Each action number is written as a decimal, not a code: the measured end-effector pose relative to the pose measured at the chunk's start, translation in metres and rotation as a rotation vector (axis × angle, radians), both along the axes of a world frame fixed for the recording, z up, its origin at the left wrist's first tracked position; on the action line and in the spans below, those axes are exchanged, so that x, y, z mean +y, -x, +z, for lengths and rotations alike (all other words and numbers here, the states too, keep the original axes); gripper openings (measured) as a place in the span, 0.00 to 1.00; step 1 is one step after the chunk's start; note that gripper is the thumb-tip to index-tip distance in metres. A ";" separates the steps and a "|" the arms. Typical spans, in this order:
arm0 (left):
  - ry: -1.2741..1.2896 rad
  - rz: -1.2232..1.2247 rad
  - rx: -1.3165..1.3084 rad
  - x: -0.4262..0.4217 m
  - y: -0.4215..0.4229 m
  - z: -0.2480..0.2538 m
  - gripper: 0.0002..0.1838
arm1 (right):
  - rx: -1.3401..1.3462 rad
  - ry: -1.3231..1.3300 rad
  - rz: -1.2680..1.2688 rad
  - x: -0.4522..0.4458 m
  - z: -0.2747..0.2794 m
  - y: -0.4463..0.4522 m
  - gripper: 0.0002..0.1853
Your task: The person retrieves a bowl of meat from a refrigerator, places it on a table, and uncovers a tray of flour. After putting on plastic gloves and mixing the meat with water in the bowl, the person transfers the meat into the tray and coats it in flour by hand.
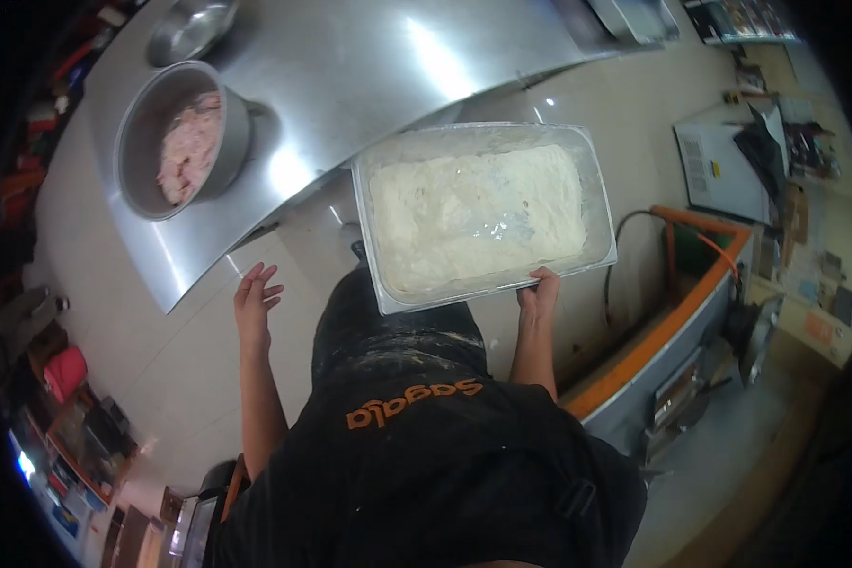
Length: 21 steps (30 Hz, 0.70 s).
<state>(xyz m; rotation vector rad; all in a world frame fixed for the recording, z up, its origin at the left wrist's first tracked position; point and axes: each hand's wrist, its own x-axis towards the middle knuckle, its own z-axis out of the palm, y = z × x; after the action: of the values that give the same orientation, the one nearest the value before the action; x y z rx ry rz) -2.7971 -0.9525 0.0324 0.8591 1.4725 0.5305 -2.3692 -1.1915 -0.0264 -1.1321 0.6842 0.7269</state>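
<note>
A clear rectangular tub (599, 194) holds a broad slab of pale, wet-looking dough (478, 216). My right hand (540, 292) grips the tub's near rim toward its right corner, with the fingers partly hidden under it. The tub's far left side is close to the steel table's edge. My left hand (256, 287) is raised over the floor, left of the tub, with its fingers apart and nothing in them. A deep metal pot (237, 151) with pink, meat-like chunks (191, 150) stands on the steel table.
The steel table (341, 76) runs across the top, with a shiny metal bowl (191, 28) at its far left. An orange-edged counter or frame (634, 355) stands at the right. A white box-like appliance (715, 166) is farther back right. Shelves with goods line the left.
</note>
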 end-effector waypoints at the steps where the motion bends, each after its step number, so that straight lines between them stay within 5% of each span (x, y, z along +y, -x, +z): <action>1: -0.027 -0.063 0.026 0.003 -0.010 0.001 0.22 | -0.048 0.011 -0.034 -0.002 0.019 0.008 0.28; 12: -0.370 -0.338 -0.108 0.020 -0.091 0.013 0.14 | -0.351 0.091 -0.285 0.000 0.135 0.012 0.27; 17: -0.582 -0.720 0.234 0.021 -0.152 0.033 0.26 | -0.383 0.057 -0.225 0.011 0.183 -0.019 0.30; 21: -0.155 -0.913 -0.059 0.014 -0.202 0.067 0.41 | -0.412 -0.043 -0.143 0.031 0.198 -0.034 0.34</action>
<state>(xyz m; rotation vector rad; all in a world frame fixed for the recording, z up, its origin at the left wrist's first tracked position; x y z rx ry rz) -2.5950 -0.9383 0.0996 1.4937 0.8492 -0.0240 -2.3349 -1.1603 0.1717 -1.1359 0.3933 0.3675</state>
